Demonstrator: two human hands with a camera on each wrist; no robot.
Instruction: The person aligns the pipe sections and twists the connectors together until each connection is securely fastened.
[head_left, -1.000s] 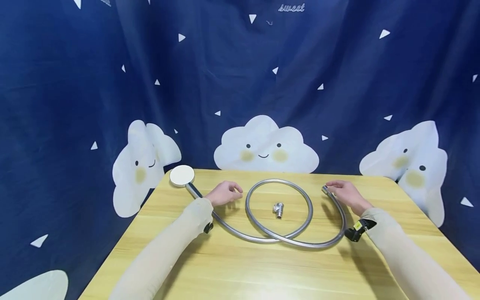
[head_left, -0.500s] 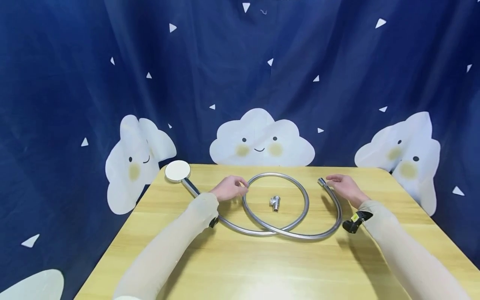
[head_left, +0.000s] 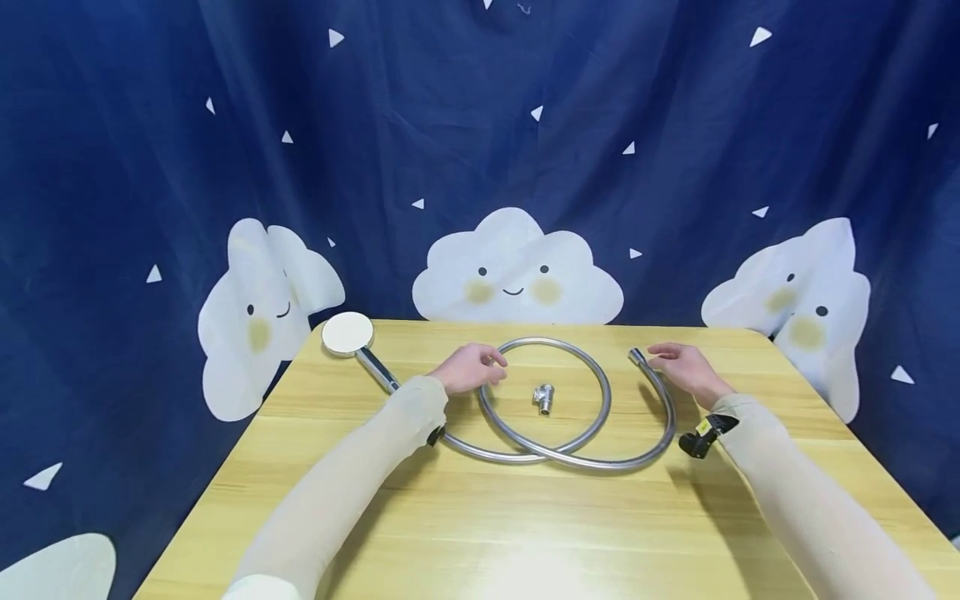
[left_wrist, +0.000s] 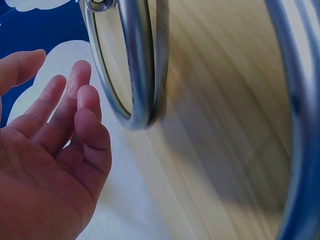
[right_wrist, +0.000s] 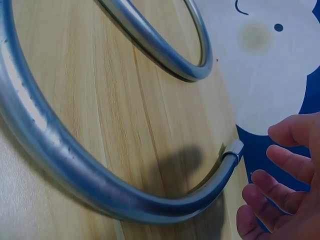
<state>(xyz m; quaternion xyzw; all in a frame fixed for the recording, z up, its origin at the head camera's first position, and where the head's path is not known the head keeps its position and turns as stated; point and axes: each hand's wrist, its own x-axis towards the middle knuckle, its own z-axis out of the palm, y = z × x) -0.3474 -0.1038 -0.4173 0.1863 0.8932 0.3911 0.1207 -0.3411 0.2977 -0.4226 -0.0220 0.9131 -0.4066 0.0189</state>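
A chrome shower head (head_left: 347, 333) lies at the table's back left, joined to a grey metal shower hose (head_left: 670, 417) that makes a loop to its right. Within the loop sits a small chrome valve fitting (head_left: 543, 399). My left hand (head_left: 471, 367) hovers at the loop's left side, holding nothing; in the left wrist view this hand (left_wrist: 55, 150) has loosely bent fingers beside the hose (left_wrist: 142, 65). On the right, my right hand (head_left: 686, 372) is just beside the hose's end nut (head_left: 637, 356). The right wrist view shows its fingers (right_wrist: 277, 192) apart from that nut (right_wrist: 233, 148).
The wooden table (head_left: 480, 525) has its far edge against a dark blue curtain (head_left: 480, 125) printed with white clouds and triangles. A small black camera (head_left: 705, 435) is strapped at the right wrist. Both forearms reach in over the table's front.
My left hand has moved right, up to the hose loop. My right hand has drawn slightly away from the hose's end nut. The head view has shifted a little; the objects lie as before.
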